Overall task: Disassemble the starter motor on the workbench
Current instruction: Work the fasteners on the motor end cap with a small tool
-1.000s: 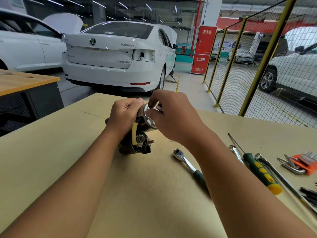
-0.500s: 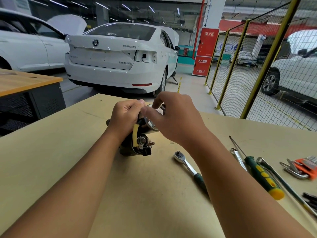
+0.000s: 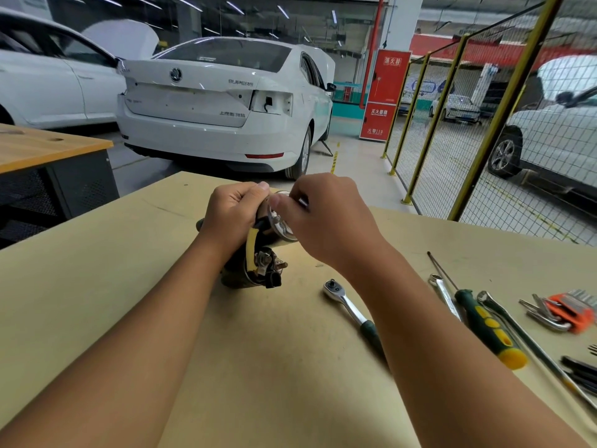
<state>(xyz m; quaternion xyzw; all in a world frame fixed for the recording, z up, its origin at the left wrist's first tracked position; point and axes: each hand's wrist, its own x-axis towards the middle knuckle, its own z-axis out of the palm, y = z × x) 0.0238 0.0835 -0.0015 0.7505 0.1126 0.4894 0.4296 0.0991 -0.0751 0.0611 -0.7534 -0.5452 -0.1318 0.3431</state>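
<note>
The starter motor (image 3: 258, 270) lies on the beige workbench (image 3: 258, 350), dark-bodied, with a yellow strap and terminal studs facing me. Its shiny metal end cap (image 3: 281, 227) sits at the upper right end. My left hand (image 3: 231, 215) grips the motor body from the left. My right hand (image 3: 326, 221) reaches in from the right, thumb and fingers curled round the rim of the end cap. Much of the motor body is hidden behind both hands.
A ratchet wrench (image 3: 349, 308) lies right of the motor. Farther right lie a spanner (image 3: 444, 294), a green-and-yellow screwdriver (image 3: 484, 324), a long metal tool (image 3: 517, 331) and an orange hex key set (image 3: 565, 312). White cars and a yellow mesh fence (image 3: 478, 130) stand beyond the bench.
My right hand has shifted slightly on the end cap, its fingers turning a little. The left hand keeps its grip and the motor stays in place.
</note>
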